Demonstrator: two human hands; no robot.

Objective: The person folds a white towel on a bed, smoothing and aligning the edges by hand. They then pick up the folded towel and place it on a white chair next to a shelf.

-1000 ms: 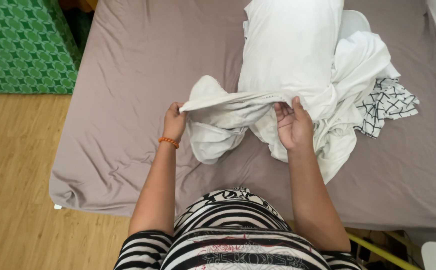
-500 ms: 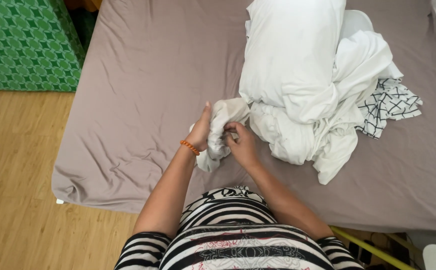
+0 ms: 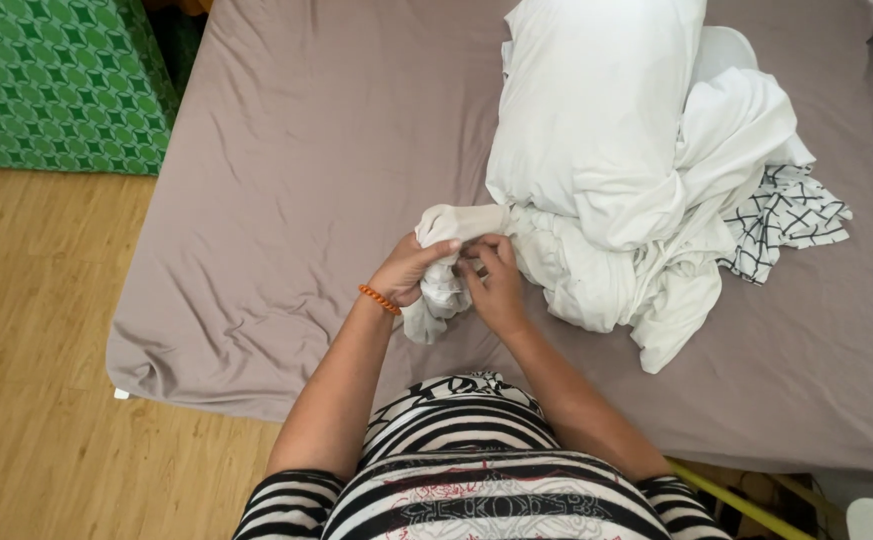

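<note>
Left hand and right hand both clenched on bunched white cloth near bed edge; loose end trailing right into white laundry pile, closest to right hand.

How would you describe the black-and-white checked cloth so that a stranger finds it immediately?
Start from the grey-brown bed sheet and go to the white laundry pile on it. At the pile's right edge, the checked cloth sticks out. It alone carries a black grid pattern.
</note>
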